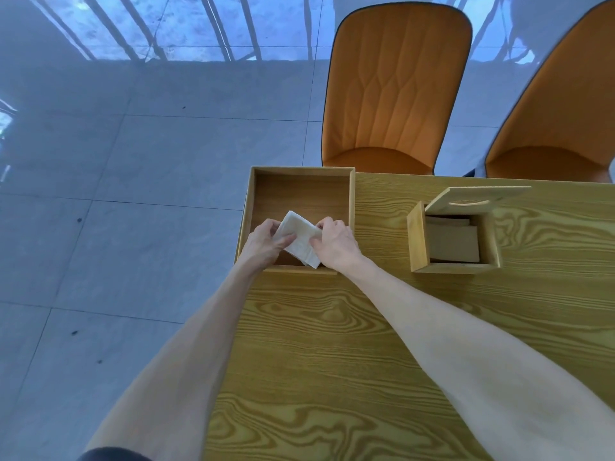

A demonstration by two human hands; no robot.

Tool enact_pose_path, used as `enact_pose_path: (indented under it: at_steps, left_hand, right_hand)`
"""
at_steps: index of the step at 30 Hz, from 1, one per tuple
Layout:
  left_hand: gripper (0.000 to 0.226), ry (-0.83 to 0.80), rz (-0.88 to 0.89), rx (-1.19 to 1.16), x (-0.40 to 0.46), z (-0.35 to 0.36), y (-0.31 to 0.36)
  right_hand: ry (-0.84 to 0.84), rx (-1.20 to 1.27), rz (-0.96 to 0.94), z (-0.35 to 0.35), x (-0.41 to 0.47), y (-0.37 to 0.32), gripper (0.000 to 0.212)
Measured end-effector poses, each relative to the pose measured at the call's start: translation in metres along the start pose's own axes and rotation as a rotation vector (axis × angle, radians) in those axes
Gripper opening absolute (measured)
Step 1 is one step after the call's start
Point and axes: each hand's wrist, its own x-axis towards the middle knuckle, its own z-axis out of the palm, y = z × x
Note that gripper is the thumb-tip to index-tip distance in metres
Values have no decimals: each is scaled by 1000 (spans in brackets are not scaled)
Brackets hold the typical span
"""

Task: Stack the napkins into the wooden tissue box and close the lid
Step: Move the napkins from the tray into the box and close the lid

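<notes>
A white folded napkin [301, 239] is held between both hands over the near part of an open wooden tray [253, 184] at the table's far left corner. My left hand [266, 242] grips the napkin's left edge and my right hand [334, 244] pinches its right edge. To the right stands the wooden tissue box [419, 241]. Its hinged lid [482, 196] is raised at the far side. Folded napkins [454, 242] lie stacked inside it.
The wood-grain table [366, 361] ends at its left edge just beside the tray, with grey tiled floor [116, 194] beyond. Two orange chairs [396, 94] stand at the table's far side.
</notes>
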Motion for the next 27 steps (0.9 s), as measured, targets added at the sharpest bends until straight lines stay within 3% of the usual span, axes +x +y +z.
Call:
enact_pose_path:
  at_steps: [6,14,20,24,27]
  left_hand:
    - [32,-13,71,-193,-13,-6,2]
    - [37,26,203,-145,-22,-3,-8]
    - [27,13,177,-71,-28,5,-13]
    - [28,25,163,-67,-30,3,-11]
    - [31,68,125,-209,-35,4,-1]
  right_hand:
    - [-58,78,-109,-15,-9,3,40]
    - [235,-124,-450,-15,-26,12,29]
    - [173,-275,-375,-13,-34,25,31]
    - [145,-139,-294,-24,-34,29,28]
    - [149,57,-261,-34,-37,34,26]
